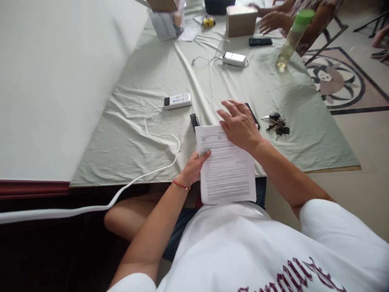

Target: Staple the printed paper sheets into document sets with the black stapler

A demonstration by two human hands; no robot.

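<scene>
The left hand (193,166) is pinching the paper (227,174) by its edge. The right hand (240,126), fingers spread, is pressing its top flat.

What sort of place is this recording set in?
Likely a room in a home or small office: a cloth-covered table with a printed sheet, keys and a bottle, beside a floor with an inlaid medallion.

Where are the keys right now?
In the head view the bunch of keys lies on the green cloth, just right of the right hand, which is spread over a dark phone and a corner of the printed sheet.
</scene>
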